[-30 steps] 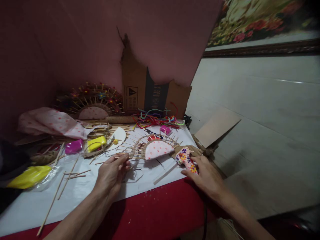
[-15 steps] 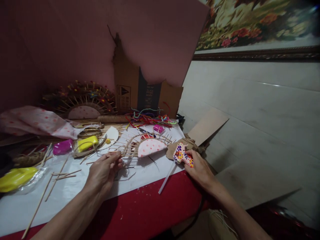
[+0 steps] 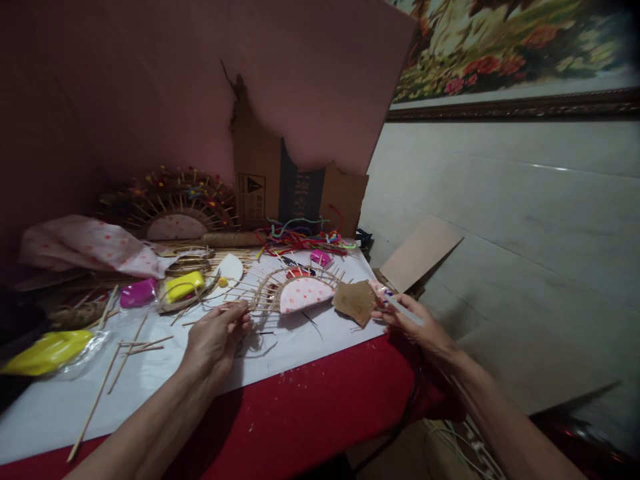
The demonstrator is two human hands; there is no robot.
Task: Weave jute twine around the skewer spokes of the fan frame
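Observation:
My left hand [image 3: 217,340] pinches the left end of a half-round stick-and-twine craft [image 3: 306,295], apparently by a stick. Its centre is a pale half-disc with pink dots, ringed by thin sticks and twine. At the right, my right hand [image 3: 417,327] grips a flower-patterned hot glue gun [image 3: 381,291], partly hidden by the fingers. A translucent glue stick [image 3: 407,311] juts from it toward me. Between the craft and the glue gun lies a torn piece of brown cardboard [image 3: 354,301].
Loose sticks [image 3: 107,373], yellow clay packs [image 3: 50,352] and a purple pack [image 3: 139,293] lie on the left. Colourful pipe cleaners [image 3: 305,237] are at the back, before a torn cardboard box [image 3: 257,160]. A finished-looking half-round craft [image 3: 175,227] stands behind dotted cloth [image 3: 95,245].
My right hand has turned the glue gun and drawn it slightly right, so its glue stick swings from down-left to down-right. The cardboard scrap shows more fully. My left hand keeps its pinch.

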